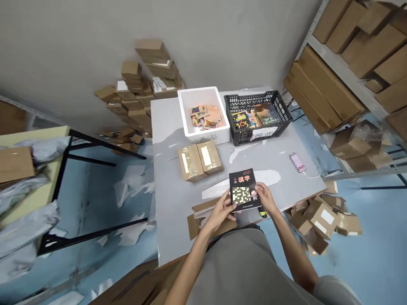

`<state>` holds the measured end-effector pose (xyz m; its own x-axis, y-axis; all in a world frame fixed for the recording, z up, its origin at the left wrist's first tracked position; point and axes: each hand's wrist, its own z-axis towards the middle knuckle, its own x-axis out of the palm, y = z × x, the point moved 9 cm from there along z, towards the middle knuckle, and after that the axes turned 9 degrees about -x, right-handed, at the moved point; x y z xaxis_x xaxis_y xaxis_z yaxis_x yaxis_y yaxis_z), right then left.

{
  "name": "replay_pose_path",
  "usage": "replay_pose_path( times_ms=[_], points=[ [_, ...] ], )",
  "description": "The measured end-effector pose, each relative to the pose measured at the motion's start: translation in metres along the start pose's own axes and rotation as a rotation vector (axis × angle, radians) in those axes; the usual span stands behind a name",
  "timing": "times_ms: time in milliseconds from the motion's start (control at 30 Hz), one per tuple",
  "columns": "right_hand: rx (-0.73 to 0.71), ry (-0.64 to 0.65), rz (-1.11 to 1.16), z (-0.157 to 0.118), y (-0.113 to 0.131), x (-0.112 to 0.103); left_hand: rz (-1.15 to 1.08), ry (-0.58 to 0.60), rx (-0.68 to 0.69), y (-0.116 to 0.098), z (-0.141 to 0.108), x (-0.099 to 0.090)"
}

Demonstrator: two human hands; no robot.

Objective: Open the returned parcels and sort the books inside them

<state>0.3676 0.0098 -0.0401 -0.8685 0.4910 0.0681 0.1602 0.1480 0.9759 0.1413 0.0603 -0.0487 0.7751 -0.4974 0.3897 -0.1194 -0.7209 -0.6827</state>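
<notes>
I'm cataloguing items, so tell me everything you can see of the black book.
The black book, apparently a closed paperback, is cover up, showing orange-red characters above a pale crossword-style grid and a small pinkish figure. The left hand holds its lower-left corner, the right hand its right edge, above the near side of the table.

Soft, even light; shadow near the far left corner of the counter (171, 195), pixelation near its right edge; shelving (337, 63) looks stretched.
</notes>
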Motion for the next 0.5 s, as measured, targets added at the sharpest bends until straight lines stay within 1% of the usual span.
replay_pose_path(
  times_ms=[67, 133, 167, 233, 300, 333, 367, 400, 433, 467, 500],
  points=[
    [0.024, 0.001, 0.018, 0.03, 0.008, -0.014, -0.059, -0.035, 0.05, -0.024, 0.027, 0.011],
    [0.035, 0.03, 0.031, 0.069, 0.025, -0.022, -0.112, -0.084, 0.132, -0.063, 0.063, 0.018],
    [0.019, 0.049, 0.037, 0.093, 0.039, -0.025, -0.128, -0.106, 0.176, -0.086, 0.082, 0.022],
    [-0.045, 0.109, 0.03, 0.145, 0.073, -0.025, -0.151, -0.157, 0.28, -0.142, 0.12, 0.03],
    [-0.122, 0.195, 0.058, 0.2, 0.111, -0.018, -0.193, -0.235, 0.389, -0.203, 0.151, 0.036],
    [-0.166, 0.227, 0.078, 0.226, 0.129, -0.014, -0.224, -0.281, 0.428, -0.23, 0.162, 0.038],
    [-0.203, 0.244, 0.091, 0.25, 0.144, -0.01, -0.256, -0.339, 0.458, -0.254, 0.17, 0.037],
    [-0.223, 0.248, 0.09, 0.272, 0.154, -0.007, -0.281, -0.405, 0.485, -0.273, 0.174, 0.035],
    [-0.225, 0.24, 0.078, 0.289, 0.158, -0.005, -0.286, -0.469, 0.517, -0.288, 0.174, 0.031],
    [-0.208, 0.222, 0.06, 0.302, 0.156, -0.005, -0.254, -0.519, 0.555, -0.297, 0.169, 0.026],
    [-0.176, 0.206, 0.043, 0.309, 0.149, -0.006, -0.212, -0.565, 0.589, -0.3, 0.16, 0.02]
  ],
)
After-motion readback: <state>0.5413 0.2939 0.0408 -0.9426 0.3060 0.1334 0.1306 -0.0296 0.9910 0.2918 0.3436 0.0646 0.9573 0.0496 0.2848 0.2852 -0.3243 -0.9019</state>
